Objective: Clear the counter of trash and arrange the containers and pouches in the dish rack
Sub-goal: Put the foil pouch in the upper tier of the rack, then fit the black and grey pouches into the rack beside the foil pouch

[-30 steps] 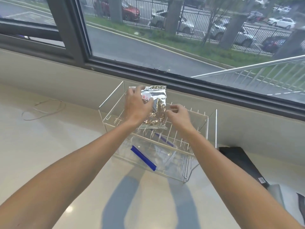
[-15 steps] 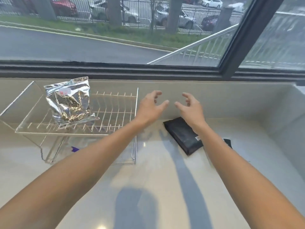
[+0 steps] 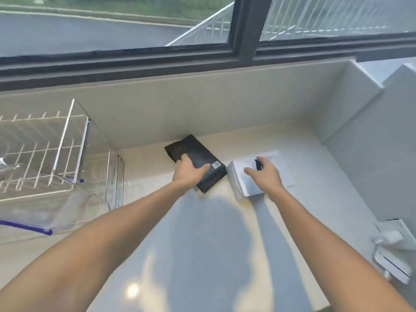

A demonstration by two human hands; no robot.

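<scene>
- Head view has swung right since a moment ago, so the dish rack [image 3: 67, 154] now sits at the left edge and the foil pouch parked on it is pretty much out of frame.
- Half a second back both hands were floating empty above the desk [image 3: 202, 244]; now they've landed on stuff.
- Left hand [image 3: 189, 171] is flat on the black pouch [image 3: 195, 157], fingers [image 3: 183, 158] spread over its top and the thumb hooked along the near edge. It's touching, not lifting; the pouch lies flat on the desk by the back wall.
- Right hand [image 3: 263, 174] is over the white box [image 3: 245, 181] just beside the black pouch, fingers apart. Something small and dark [image 3: 258, 164] sits right at its fingers, but I can't tell if it's gripped or just lying on the box.
- A clear zip bag [image 3: 45, 212] with a blue strip sits on the rack's lower level.
- My read: one pouch is racked, and the black one looks like the next to go. The box might be a container or trash, hard to call from here.
</scene>
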